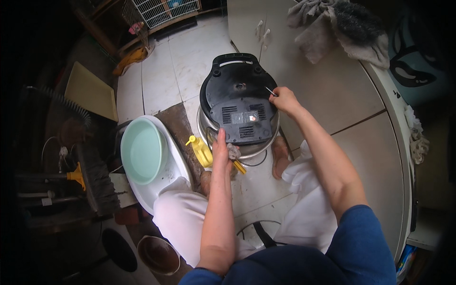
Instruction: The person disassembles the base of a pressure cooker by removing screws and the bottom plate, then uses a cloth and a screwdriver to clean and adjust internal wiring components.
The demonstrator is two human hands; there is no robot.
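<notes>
A black round appliance [241,102] lies underside up, with vents, small feet and a loop handle at its far end. It rests over a shiny metal basin [201,124]. My left hand [221,148] grips its near left edge, thumb on top and the other fingers mostly hidden. Crumpled grey cloth [233,151] shows beside that hand. Closed at the appliance's right edge, my right hand [286,100] pinches a thin metal tool [270,91], its tip pointing over the black underside. The tool's exact kind is too small to make out.
Left of the basin stand a yellow bottle [202,153] and a pale green bowl [143,151] in a white tub [177,164]. A yellow-handled item [239,166] lies near my left hand. Grey cabinet doors [327,85] flank the right; a wire cage [164,12] stands far off.
</notes>
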